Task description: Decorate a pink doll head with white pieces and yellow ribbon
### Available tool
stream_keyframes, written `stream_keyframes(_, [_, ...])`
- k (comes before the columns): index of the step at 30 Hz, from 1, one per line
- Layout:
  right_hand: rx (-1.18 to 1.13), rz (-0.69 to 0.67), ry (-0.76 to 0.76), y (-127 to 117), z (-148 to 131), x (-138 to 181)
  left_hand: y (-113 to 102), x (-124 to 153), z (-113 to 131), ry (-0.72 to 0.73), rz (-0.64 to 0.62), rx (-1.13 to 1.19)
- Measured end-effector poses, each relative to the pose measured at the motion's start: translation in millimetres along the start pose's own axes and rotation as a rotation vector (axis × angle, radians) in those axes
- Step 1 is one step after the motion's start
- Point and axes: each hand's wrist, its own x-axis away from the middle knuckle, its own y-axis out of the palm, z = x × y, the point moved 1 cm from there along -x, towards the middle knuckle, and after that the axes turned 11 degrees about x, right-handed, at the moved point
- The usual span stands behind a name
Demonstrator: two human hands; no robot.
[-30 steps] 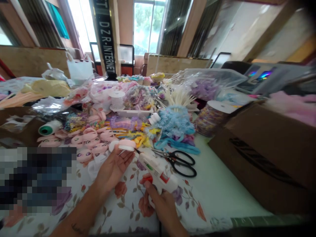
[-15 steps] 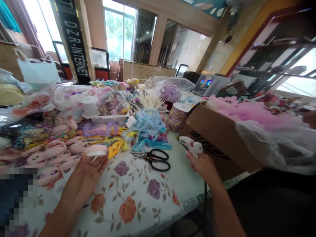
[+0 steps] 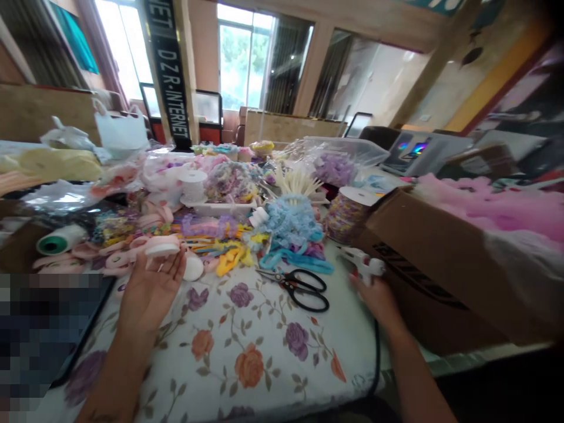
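My left hand [image 3: 147,291] is palm up, its fingers beneath a small rounded pink piece with a white underside [image 3: 162,247]. Beside its fingertips lies a pale, rounded white piece [image 3: 192,268], and pink plush pieces [image 3: 126,258] with eye-like markings are just behind. On the right, my right hand [image 3: 381,302] is wrapped round the handle of a white glue gun [image 3: 363,265], whose nozzle points left. Between the hands, black-handled scissors [image 3: 304,288] lie on the flowered tablecloth [image 3: 220,376], blades pointing left.
A cardboard box [image 3: 423,264] holding pink tulle [image 3: 489,202] stands at right. Behind the scissors are blue ruffled trim [image 3: 293,223] and a ribbon spool [image 3: 350,214]. A thread cone [image 3: 61,239] and a dark, partly pixelated flat object [image 3: 86,329] are at left.
The view has swung left, bringing the thread cone into sight. My left hand has shifted left with the pink-and-white piece, away from the scissors. The glue gun stays in my right hand.
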Motion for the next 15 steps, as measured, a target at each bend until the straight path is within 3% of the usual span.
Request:
stream_keyframes(3, [0.070,0.067,-0.017,-1,8,14,-1,-3,5,0.013,0.004,0.041])
stream_keyframes(7, [0.214,0.091,-0.024,-8,8,43,-2,0,-8,-0.047,0.021,0.034])
stream_keyframes(9, [0.258,0.228,0.010,-17,-6,62,-3,5,-20,-0.134,0.031,-0.055])
stream_keyframes(11, [0.160,0.402,-0.018,-27,-33,78,-6,12,-33,-0.314,0.027,-0.216])
stream_keyframes(12, [0.053,0.420,-0.059,-30,-51,84,-7,16,-39,-0.398,-0.004,-0.293])
stream_keyframes(13, [-0.073,0.338,-0.171,-31,-71,88,-8,20,-42,-0.466,-0.055,-0.354])
stream_keyframes(15, [-0.249,-0.006,-0.510,-27,-119,91,-7,27,-46,-0.581,-0.213,-0.424])
